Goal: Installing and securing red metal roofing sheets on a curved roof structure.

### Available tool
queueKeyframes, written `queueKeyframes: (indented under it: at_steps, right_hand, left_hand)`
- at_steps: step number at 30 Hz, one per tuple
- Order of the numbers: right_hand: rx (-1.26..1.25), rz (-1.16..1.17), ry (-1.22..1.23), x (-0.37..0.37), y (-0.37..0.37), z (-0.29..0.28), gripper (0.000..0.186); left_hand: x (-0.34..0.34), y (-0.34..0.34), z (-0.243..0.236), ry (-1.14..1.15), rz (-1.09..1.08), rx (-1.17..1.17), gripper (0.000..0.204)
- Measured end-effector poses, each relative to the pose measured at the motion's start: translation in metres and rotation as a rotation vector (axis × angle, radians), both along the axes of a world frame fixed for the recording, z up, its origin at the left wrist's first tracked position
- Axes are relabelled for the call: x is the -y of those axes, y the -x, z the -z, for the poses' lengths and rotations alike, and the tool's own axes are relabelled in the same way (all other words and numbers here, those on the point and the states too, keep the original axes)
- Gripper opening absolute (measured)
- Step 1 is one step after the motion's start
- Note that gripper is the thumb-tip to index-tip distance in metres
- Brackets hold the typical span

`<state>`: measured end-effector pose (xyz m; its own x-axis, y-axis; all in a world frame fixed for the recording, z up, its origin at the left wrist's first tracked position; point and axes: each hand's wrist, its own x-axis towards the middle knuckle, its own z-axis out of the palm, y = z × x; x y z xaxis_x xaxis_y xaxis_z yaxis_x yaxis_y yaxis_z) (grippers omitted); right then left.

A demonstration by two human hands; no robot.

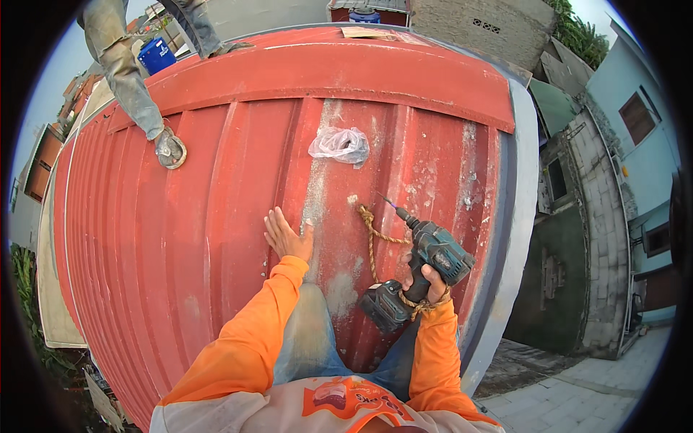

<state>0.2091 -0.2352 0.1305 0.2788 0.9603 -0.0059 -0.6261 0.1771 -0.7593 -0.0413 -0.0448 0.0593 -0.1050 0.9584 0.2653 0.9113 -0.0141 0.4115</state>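
Observation:
My right hand [432, 283] is wrapped round the grip of a teal and black cordless drill [442, 252]. A thin bit [388, 201] points from its chuck toward the upper left, above the red metal roof [254, 169]. Brown rope [372, 249] is tied near the drill's battery [385, 306] and loops out beside it. Palm down, my left hand [289, 237] rests on the roof with its fingers stretched out, holding nothing. Ahead of both hands lies a clear plastic bag [340, 146]; small dark contents show faintly inside.
Raised ribs run along the roof up to a red ridge cap [325, 68]. A grey edge [517, 238] borders the roof at right, with a drop to a paved yard [577, 386]. Another person's shoe [170, 149] stands on the roof at far left, near a blue container [157, 55].

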Motion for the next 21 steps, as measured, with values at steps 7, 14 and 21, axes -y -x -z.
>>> queueKeyframes:
  at_steps: [7, 14, 21]
  right_hand:
    - [0.358, 0.057, 0.257, -0.056, -0.046, -0.088, 0.039]
    - [0.899, -0.017, 0.391, -0.168, -0.090, -0.179, 0.034]
    - [1.097, -0.056, 0.627, -0.235, -0.100, -0.205, 0.023]
  left_hand:
    - [0.000, 0.025, 0.020, 0.189, 0.111, -0.281, 0.094]
    - [-0.019, 0.066, 0.039, 0.030, 0.378, -0.262, 0.080]
    - [-0.010, 0.063, 0.040, -0.025, 0.388, -0.117, 0.072]
